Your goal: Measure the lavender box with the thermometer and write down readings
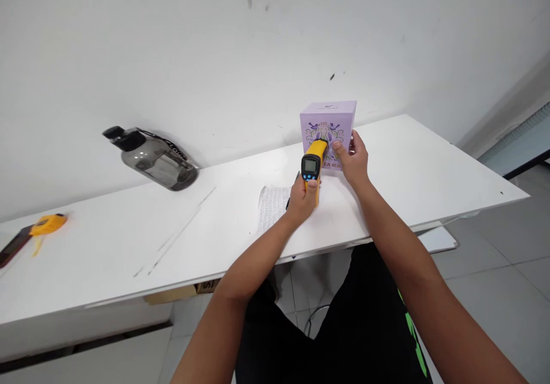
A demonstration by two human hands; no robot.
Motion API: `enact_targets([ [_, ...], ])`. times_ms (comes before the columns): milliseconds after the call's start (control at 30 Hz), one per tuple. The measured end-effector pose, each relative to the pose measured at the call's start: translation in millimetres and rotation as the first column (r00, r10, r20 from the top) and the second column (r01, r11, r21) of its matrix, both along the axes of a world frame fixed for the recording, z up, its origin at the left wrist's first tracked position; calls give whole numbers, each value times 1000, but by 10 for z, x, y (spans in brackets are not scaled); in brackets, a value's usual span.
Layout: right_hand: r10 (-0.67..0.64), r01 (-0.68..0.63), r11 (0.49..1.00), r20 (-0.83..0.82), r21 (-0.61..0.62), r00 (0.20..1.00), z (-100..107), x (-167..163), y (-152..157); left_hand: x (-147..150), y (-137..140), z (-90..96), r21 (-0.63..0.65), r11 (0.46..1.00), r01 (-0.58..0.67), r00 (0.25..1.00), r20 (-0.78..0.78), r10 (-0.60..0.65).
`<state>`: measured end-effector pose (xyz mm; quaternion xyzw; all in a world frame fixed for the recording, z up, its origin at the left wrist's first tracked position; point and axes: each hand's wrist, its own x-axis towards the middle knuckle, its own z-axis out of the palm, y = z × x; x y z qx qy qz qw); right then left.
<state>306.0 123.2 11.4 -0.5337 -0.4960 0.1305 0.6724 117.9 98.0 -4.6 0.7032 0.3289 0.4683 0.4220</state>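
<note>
My left hand (303, 200) is wrapped round the grip of a yellow and black infrared thermometer (316, 155). Its small grey screen and blue buttons face me, and its front end points at the box, close to or against it; I cannot tell which. My right hand (354, 157) grips the right side of a purple tea box (329, 108), thumb on the front and fingers round the side. The box stands upright near the wall, printed with birds and flowers. Partly behind my left hand lies a sheet of paper (270, 203) covered in small writing.
A grey see-through bottle (157, 157) with a black lid and strap stands at the left by the wall. Farther left on the white table (193, 229) lies another yellow and dark tool (48, 223), blurred. The table's right end shows at the right.
</note>
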Motion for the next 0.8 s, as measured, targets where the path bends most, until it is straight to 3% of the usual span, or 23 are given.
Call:
enact_targets([
  [100,-59,59,998,0,-9,998,52,-40,-30,1,-4,10,-2,1000,3,1000,9,-3],
  [800,-85,88,994,48,-67,995,-2,-45,-11,12,17,-11,32,999,-6,1000,11,5],
])
